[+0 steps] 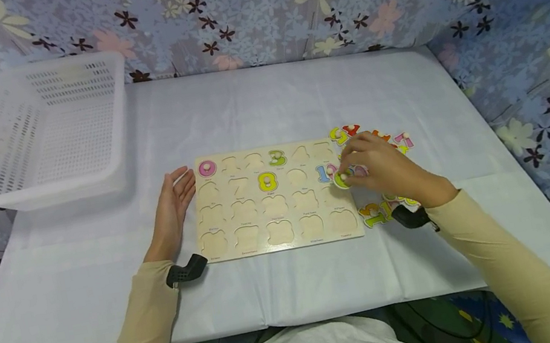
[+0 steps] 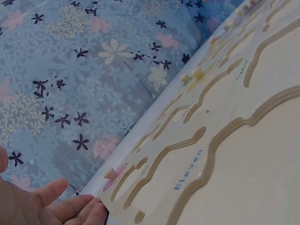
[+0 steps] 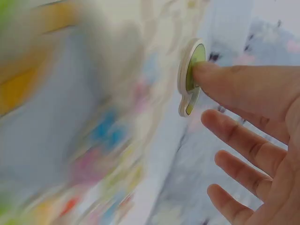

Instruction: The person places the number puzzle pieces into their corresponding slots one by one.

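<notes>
A wooden number puzzle board (image 1: 267, 251) lies on the white-covered table, with several recesses bare. Seated in it are a pink 0 (image 1: 206, 169), a green 3 (image 1: 277, 157) and a yellow 8 (image 1: 267, 182). My right hand (image 1: 389, 163) pinches a green number puzzle piece (image 3: 192, 70) by thumb and finger over the board's right edge; which number it is, I cannot tell. In the right wrist view the other fingers are spread apart. Beside the board's left edge is my left hand (image 1: 176, 204), its fingers extended and holding nothing.
Loose coloured number pieces (image 1: 373, 215) lie in a cluster right of the board, partly hidden by the right hand and wrist. A blue and pink piece (image 1: 323, 173) rests at the board's right side. At the back left stands a white plastic basket (image 1: 47, 193).
</notes>
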Demonstrator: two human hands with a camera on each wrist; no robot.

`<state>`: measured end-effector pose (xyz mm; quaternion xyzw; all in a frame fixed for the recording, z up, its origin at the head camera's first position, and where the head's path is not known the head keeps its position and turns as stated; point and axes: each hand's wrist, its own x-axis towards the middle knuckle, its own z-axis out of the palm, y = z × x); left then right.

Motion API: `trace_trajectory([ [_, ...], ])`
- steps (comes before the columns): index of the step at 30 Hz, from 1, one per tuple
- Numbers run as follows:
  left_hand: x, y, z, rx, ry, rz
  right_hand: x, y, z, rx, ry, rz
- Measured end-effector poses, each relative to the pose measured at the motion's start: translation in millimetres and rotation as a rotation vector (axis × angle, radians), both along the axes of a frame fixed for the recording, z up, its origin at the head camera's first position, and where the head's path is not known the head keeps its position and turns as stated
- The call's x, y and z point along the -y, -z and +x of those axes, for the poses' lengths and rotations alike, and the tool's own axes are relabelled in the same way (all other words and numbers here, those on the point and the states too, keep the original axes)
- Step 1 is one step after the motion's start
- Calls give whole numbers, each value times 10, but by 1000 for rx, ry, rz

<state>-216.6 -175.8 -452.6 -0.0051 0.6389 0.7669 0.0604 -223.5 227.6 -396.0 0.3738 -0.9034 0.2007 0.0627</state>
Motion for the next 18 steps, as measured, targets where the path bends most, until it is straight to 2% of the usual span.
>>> trace_trajectory([
  [5, 2, 4, -5, -3, 4, -19, 672, -118, -306, -7, -126, 57],
  [10, 10, -3, 1, -6, -3, -41, 1450, -126, -565, 28, -235, 154],
  [14, 24, -7, -6, -1, 5, -47, 1908, -98, -702, 67, -268, 210],
  [18, 48, -24, -6, -10, 4, -27, 2197, -54, -783, 101, -264, 241],
])
